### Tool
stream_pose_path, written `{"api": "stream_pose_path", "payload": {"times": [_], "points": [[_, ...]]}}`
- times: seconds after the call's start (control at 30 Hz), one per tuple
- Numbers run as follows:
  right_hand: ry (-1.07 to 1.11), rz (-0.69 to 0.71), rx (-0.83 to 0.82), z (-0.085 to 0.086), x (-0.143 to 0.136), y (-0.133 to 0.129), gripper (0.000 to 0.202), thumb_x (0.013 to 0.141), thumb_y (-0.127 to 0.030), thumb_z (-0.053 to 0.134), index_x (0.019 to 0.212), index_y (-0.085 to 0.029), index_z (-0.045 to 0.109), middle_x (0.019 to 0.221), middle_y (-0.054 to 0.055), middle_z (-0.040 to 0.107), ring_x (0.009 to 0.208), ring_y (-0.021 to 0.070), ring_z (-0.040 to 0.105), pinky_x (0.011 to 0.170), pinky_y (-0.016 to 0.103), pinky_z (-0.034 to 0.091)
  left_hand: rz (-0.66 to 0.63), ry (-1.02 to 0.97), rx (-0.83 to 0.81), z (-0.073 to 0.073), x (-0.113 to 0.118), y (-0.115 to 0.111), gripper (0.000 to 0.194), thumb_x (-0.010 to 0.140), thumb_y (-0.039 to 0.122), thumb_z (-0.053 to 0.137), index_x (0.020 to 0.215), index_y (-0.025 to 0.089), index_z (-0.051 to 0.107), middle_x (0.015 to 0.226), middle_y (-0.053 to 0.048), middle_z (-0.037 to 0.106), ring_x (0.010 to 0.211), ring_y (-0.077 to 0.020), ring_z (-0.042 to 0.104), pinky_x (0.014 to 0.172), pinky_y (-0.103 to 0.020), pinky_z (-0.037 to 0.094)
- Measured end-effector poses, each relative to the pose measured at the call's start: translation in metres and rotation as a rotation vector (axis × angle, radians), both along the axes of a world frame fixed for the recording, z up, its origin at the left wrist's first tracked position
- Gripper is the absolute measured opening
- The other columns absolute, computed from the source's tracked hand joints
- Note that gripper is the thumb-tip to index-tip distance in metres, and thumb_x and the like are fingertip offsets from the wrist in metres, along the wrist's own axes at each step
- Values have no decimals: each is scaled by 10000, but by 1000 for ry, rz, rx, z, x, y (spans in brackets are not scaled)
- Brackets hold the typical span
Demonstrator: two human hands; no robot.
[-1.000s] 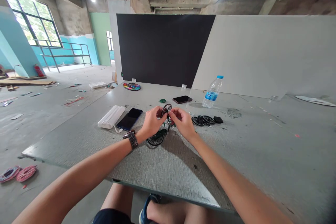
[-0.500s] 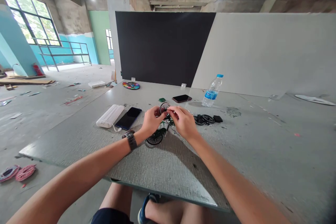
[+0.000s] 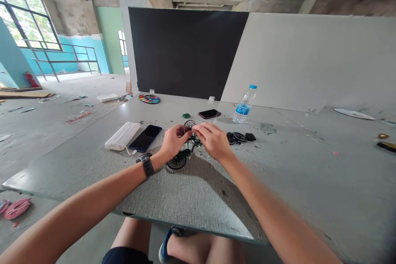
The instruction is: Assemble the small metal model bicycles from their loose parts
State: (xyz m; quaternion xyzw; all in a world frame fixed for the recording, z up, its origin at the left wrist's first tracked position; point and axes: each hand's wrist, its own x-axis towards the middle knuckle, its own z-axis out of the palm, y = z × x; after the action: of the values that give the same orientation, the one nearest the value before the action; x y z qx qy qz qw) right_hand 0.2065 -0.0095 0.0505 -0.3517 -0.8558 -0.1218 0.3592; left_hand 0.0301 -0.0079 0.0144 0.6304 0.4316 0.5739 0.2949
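A small model bicycle with a dark green frame [image 3: 182,155] stands on the table between my hands. Its near wheel [image 3: 176,163], black with thin spokes, rests by the tabletop. My left hand [image 3: 173,140] is closed on the far wheel [image 3: 189,125] from the left side. From the right, my right hand [image 3: 213,139] pinches close to that wheel's hub, its fingertips meeting the left ones. Whether a tiny part sits between the right fingertips is hidden. Just beyond my right hand lie loose black wheels [image 3: 239,137] and a small black piece [image 3: 250,136].
Left of my hands are a white power bank [image 3: 123,135] with a cable and a dark phone [image 3: 145,138]. Further back stand another phone [image 3: 209,114], a small green piece [image 3: 186,115], a water bottle [image 3: 244,105] and a colourful palette [image 3: 149,99]. A black panel [image 3: 185,53] rises behind.
The whole view has shifted slightly, so things sit further left. My right fingers have curled over the wheel's hub a little more. Both hands stay at the bicycle.
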Motion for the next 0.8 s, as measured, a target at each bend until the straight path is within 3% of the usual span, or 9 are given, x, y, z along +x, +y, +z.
{"api": "stream_pose_path", "payload": {"times": [0.23, 0.57, 0.8], "points": [[102, -9, -95, -3, -11, -6, 276, 1040, -378, 408, 982, -238, 638, 923, 71, 706, 857, 220, 641, 722, 314, 446, 161, 162, 98, 10, -1, -12, 237, 837, 326, 661, 707, 187, 518, 635, 25, 577, 576, -102, 503, 552, -234, 379], [504, 56, -367, -9, -29, -12, 219, 966, -414, 534, 870, -231, 606, 826, 44, 715, 686, 177, 639, 645, 295, 485, 179, 224, 195, 11, -4, -13, 94, 850, 242, 643, 816, 186, 576, 751, -4, 661, 669, -123, 594, 649, -252, 451], [569, 20, -378, -9, -32, -15, 264, 934, -462, 576, 847, -220, 636, 802, 57, 734, 662, 187, 663, 648, 309, 510, 202, 283, 274, 8, -6, -11, 73, 870, 240, 632, 842, 192, 584, 820, -22, 675, 722, -139, 595, 694, -271, 463]]}}
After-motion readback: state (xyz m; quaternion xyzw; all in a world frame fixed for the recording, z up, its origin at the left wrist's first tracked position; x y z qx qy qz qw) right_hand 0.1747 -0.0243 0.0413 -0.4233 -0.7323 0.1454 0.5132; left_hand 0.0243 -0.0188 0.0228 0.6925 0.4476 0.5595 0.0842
